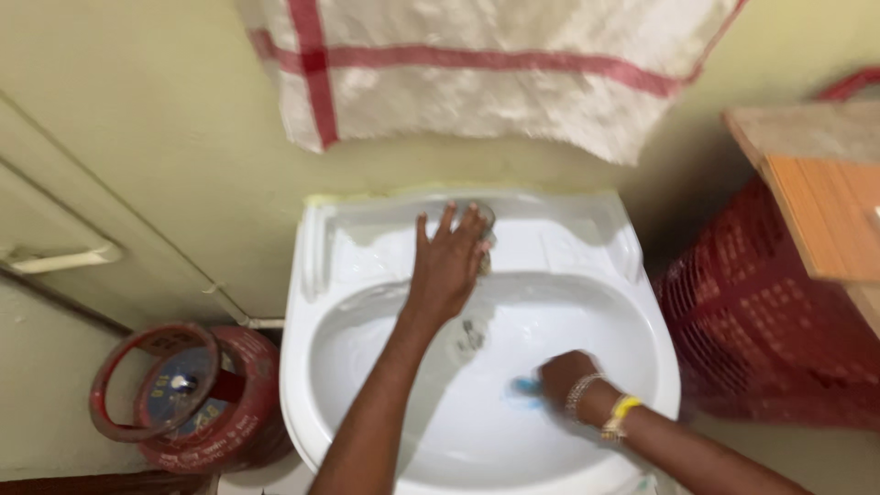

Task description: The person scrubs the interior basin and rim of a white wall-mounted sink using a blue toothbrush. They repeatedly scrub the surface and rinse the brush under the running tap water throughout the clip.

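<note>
Nearest the camera, our two forearms enter from the lower edge over a white washbasin (302, 367). Our right hand (564, 378) (a beaded bracelet and a yellow band sit at the wrist) is clenched on a small blue scrubbing pad (527, 389), pressed against the inner wall of the bowl on the right side; only a corner of the pad shows past the fingers. Farther in, the drain (472, 335) lies at the bowl's centre, between the two hands. Our left hand (449, 261) is spread flat with fingers extended over the metal tap (484, 240) at the back ledge; whether it grips the tap or only rests on it we cannot tell. The pad thus lies well apart from the left hand, low and to the right of it.

We judge two risks: the wet pad could slip from the fingers and slide toward the drain, and a turn of the tap could splash water over the rim.

Beside the basin stand a red gas cylinder (188, 394) on the left and a red mesh basket (761, 330) on the right; beyond, a white towel with red stripes (477, 78) hangs on the wall.
</note>
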